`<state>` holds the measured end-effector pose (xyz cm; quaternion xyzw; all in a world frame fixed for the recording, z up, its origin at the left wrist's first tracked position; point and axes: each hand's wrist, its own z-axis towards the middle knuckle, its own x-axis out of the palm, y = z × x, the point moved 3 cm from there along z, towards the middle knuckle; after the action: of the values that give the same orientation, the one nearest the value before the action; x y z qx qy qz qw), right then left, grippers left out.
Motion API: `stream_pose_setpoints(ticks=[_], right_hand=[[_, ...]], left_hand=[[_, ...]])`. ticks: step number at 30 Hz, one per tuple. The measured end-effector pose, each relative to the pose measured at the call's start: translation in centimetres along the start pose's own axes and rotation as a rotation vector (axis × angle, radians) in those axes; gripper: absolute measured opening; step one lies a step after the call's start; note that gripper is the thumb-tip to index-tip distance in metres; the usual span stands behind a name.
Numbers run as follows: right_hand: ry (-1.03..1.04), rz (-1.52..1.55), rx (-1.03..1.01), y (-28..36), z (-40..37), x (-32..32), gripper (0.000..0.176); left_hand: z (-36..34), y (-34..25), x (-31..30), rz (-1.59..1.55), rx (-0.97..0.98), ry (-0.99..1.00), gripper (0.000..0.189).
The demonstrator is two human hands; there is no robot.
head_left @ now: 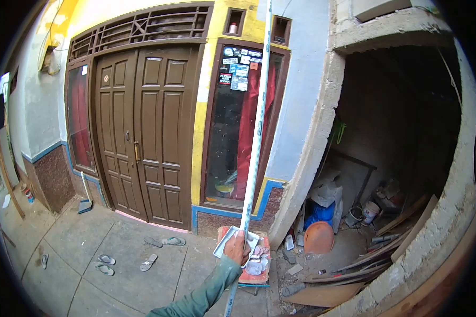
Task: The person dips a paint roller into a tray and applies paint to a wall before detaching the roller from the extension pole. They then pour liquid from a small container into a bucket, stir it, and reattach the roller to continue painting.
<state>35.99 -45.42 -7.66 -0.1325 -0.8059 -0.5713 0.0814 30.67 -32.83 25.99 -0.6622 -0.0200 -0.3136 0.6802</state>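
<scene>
My left hand (237,248), in a green sleeve, is wrapped around a long white pole (256,132) with blue markings. The pole runs nearly upright, leaning a little to the right, from the bottom edge past the top of the view. Behind the hand, a white tray (221,249) overlaps it in this view. Below lies a small red-topped stand (263,276) with a clear plastic tub (253,268) and several pinkish pieces (258,252) on it. My right hand is out of view.
Ahead are a brown double door (143,132) and a window (227,132) with stickers and a red curtain. Sandals (104,269) lie about the concrete floor. A dustpan (84,205) leans at the left. On the right, a dark opening holds buckets (371,211), boards (322,295) and an orange basin (318,238).
</scene>
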Motion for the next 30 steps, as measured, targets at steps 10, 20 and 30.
stream_pose_setpoints(ticks=[10, 20, 30], right_hand=[[0.17, -0.12, -0.043, -3.0, -13.7, 2.8, 0.062], [-0.005, -0.374, -0.128, -5.6, -19.0, 2.8, 0.032], [0.526, 0.005, -0.482, 18.3, -11.8, 17.3, 0.065]], left_hand=[[-3.2, 0.4, -0.1, -0.046, 0.012, 0.019, 0.044], [-16.2, 4.7, -9.5, 0.05, -0.188, -0.24, 0.05], [-41.5, 14.3, -15.5, 0.463, -0.076, -0.505, 0.038]])
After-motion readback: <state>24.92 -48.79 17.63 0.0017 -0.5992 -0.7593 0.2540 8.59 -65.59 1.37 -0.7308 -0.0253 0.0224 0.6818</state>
